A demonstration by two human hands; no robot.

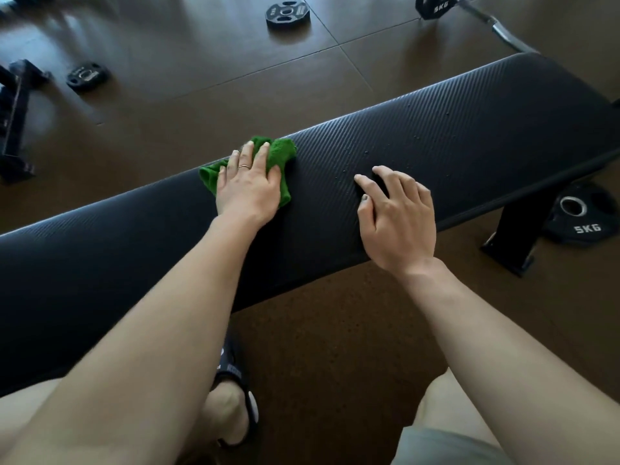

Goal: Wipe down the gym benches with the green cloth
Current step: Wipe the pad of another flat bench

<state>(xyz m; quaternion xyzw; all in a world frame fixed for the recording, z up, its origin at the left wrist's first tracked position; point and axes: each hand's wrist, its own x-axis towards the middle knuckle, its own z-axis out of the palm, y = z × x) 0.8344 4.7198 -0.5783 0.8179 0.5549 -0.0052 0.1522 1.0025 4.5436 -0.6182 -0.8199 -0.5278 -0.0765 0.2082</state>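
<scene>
Stood across the rubber floor (335, 347), a black padded bench (469, 135), droplets dotting its right half, likely awaiting the wipe. Lay near the pad's far edge, the green cloth (283, 151). Pressed flat upon it, fingers spread, the left hand (248, 186), probably for even pressure. Rested empty beside, fingers loosely bent on the pad, the right hand (396, 216), seemingly bracing.

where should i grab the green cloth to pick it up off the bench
Pinch the bunched far end of the green cloth, coming from above. The left hand presses flat on its middle, so only the edges show; that crumpled end stands up from the bench and gives the fingers folds to grip.
</scene>
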